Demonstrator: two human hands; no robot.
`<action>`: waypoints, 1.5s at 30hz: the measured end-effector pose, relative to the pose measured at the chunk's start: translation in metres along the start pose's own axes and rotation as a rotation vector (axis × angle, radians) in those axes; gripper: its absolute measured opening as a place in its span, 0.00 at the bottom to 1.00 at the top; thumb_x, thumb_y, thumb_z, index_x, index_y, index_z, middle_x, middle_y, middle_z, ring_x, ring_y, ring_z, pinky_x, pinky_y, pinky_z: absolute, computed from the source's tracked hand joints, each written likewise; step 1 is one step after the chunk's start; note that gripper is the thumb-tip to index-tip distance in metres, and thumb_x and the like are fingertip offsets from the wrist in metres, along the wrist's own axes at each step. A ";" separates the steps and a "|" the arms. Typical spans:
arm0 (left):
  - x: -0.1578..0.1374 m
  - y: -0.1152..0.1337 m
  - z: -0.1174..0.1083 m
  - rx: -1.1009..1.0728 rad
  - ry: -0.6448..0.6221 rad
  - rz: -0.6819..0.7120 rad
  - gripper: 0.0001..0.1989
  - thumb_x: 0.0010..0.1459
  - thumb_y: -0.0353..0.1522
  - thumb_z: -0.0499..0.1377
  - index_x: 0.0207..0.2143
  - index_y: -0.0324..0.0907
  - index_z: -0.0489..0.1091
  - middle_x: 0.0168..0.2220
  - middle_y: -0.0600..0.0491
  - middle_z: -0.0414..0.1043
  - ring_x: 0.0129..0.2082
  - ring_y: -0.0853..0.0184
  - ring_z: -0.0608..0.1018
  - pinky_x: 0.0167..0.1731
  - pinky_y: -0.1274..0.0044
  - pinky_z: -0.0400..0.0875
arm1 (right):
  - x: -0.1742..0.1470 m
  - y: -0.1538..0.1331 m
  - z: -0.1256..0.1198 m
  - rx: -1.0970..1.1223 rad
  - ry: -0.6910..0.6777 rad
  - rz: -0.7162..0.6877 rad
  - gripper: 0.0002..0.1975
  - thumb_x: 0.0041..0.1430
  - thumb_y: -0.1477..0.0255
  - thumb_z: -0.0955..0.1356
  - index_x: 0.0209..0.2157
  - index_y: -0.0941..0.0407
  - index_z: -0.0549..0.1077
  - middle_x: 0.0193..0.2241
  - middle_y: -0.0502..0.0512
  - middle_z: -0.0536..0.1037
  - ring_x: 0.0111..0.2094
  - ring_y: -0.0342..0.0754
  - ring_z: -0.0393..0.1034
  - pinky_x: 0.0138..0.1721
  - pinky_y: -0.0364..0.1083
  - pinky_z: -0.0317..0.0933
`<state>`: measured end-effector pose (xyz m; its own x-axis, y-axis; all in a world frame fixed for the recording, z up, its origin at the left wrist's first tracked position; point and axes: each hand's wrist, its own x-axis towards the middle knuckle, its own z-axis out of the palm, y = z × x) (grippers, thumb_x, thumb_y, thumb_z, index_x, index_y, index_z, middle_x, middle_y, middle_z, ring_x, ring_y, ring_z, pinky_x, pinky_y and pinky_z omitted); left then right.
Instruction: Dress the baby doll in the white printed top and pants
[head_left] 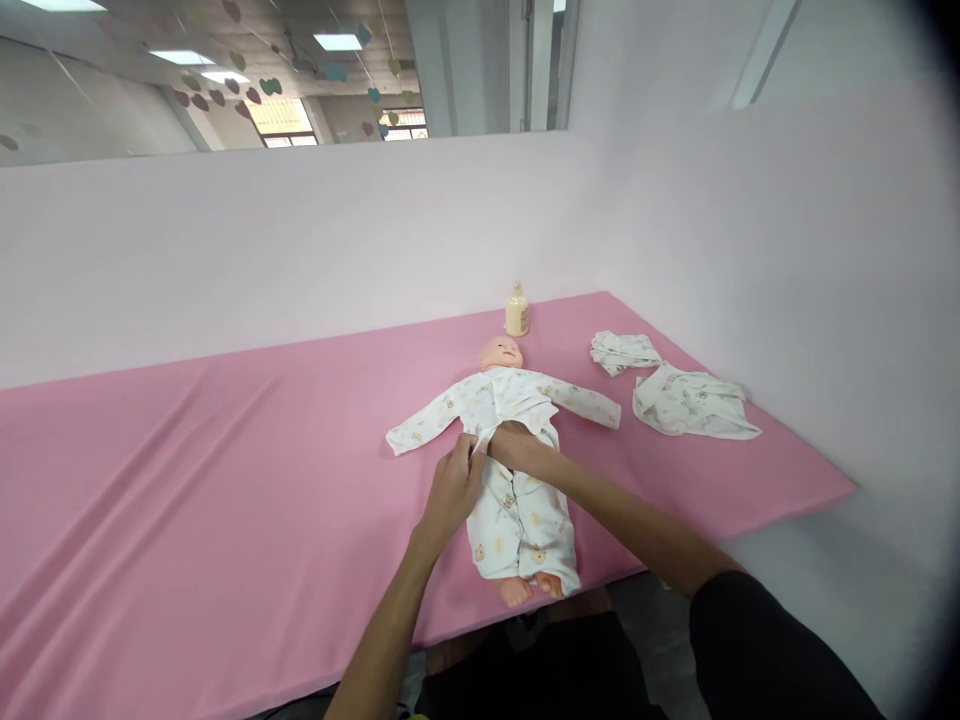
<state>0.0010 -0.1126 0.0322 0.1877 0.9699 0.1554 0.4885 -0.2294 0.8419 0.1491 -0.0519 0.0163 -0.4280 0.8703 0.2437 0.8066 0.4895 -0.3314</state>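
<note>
A baby doll (500, 353) lies on its back, head toward the wall and bare feet near the table's front edge. It wears a white printed baby shirt (511, 397) with the sleeves spread out, and matching baby trousers (536, 530). At the waist, my left hand (456, 485) is closed, pinching the lower edge of the shirt. My right hand (517, 447) reaches in from the right at the doll's belly. Its fingers are tucked under the raised shirt hem, so what they do is hidden.
A pink sheet (247, 480) with creases at the left covers the table. Behind the doll's head stands a cream pump bottle (517, 311). Two white printed baby clothes, one crumpled (624, 352) and one spread wider (694, 402), lie at the right. White walls border the back and right.
</note>
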 end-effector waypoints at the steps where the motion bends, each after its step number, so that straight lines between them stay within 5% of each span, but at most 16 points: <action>1: 0.003 -0.001 0.000 0.006 0.017 -0.022 0.15 0.68 0.45 0.49 0.33 0.45 0.59 0.29 0.55 0.67 0.29 0.65 0.69 0.31 0.75 0.57 | -0.010 0.001 -0.003 -0.002 0.004 -0.015 0.12 0.68 0.71 0.63 0.32 0.56 0.75 0.31 0.55 0.79 0.34 0.47 0.73 0.35 0.44 0.63; 4: 0.015 -0.002 0.003 0.067 0.059 0.000 0.13 0.65 0.46 0.54 0.38 0.45 0.63 0.31 0.54 0.68 0.32 0.63 0.71 0.34 0.74 0.59 | -0.043 0.014 -0.009 -0.011 0.143 -0.011 0.12 0.70 0.73 0.59 0.42 0.56 0.74 0.43 0.58 0.79 0.46 0.51 0.72 0.46 0.48 0.62; 8: 0.047 0.011 0.019 0.221 0.034 0.262 0.19 0.58 0.38 0.62 0.51 0.46 0.68 0.45 0.46 0.69 0.48 0.53 0.70 0.49 0.69 0.61 | -0.080 0.049 -0.008 0.024 0.406 0.161 0.14 0.71 0.72 0.57 0.47 0.57 0.72 0.47 0.60 0.78 0.50 0.52 0.70 0.53 0.51 0.60; 15: 0.112 0.048 0.049 0.645 -0.180 0.438 0.13 0.53 0.22 0.54 0.38 0.41 0.72 0.42 0.41 0.72 0.47 0.51 0.71 0.51 0.65 0.61 | -0.070 0.098 -0.011 0.157 0.522 0.489 0.20 0.65 0.59 0.65 0.53 0.57 0.69 0.51 0.61 0.74 0.51 0.54 0.68 0.51 0.52 0.62; 20: 0.139 0.052 0.040 0.567 -0.217 0.357 0.08 0.60 0.31 0.53 0.36 0.43 0.72 0.40 0.48 0.75 0.41 0.59 0.74 0.39 0.73 0.63 | -0.050 0.111 -0.015 0.309 0.421 0.369 0.15 0.66 0.63 0.62 0.26 0.54 0.64 0.30 0.51 0.71 0.35 0.48 0.65 0.40 0.46 0.59; 24: 0.166 0.045 0.030 0.327 -0.309 0.195 0.09 0.56 0.37 0.58 0.27 0.41 0.70 0.29 0.55 0.72 0.32 0.66 0.71 0.33 0.77 0.60 | -0.044 0.123 -0.017 0.542 0.457 0.448 0.15 0.63 0.63 0.62 0.24 0.54 0.60 0.24 0.47 0.65 0.28 0.45 0.60 0.33 0.45 0.54; 28: 0.187 0.043 0.023 0.357 -0.265 0.083 0.16 0.56 0.38 0.59 0.20 0.40 0.61 0.22 0.57 0.62 0.27 0.69 0.65 0.29 0.77 0.54 | -0.040 0.132 -0.018 0.620 0.443 0.478 0.15 0.62 0.61 0.61 0.25 0.54 0.64 0.25 0.47 0.69 0.28 0.44 0.62 0.31 0.43 0.56; 37: 0.139 0.073 0.023 0.585 -0.095 0.230 0.05 0.60 0.35 0.56 0.33 0.43 0.66 0.33 0.53 0.71 0.33 0.65 0.70 0.32 0.75 0.55 | -0.027 0.143 -0.027 0.457 0.455 0.412 0.14 0.57 0.66 0.69 0.43 0.58 0.72 0.45 0.59 0.76 0.47 0.50 0.68 0.48 0.48 0.61; 42: 0.125 0.080 0.030 0.642 -0.015 0.231 0.03 0.61 0.32 0.53 0.33 0.43 0.63 0.34 0.52 0.70 0.33 0.64 0.69 0.32 0.75 0.55 | -0.038 0.105 -0.031 0.423 0.475 0.334 0.06 0.63 0.72 0.66 0.37 0.57 0.73 0.38 0.56 0.76 0.41 0.48 0.69 0.45 0.47 0.62; 45: 0.127 0.082 0.031 0.549 -0.023 0.250 0.05 0.61 0.32 0.53 0.30 0.43 0.60 0.31 0.54 0.68 0.31 0.66 0.68 0.32 0.75 0.56 | -0.054 0.076 -0.028 0.391 0.501 0.196 0.10 0.68 0.71 0.62 0.39 0.57 0.74 0.39 0.56 0.77 0.42 0.48 0.70 0.47 0.47 0.63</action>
<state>0.0911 -0.0111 0.1045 0.3691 0.8802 0.2982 0.7942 -0.4654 0.3907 0.2444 -0.0629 0.0033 0.0295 0.8607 0.5083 0.6022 0.3906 -0.6963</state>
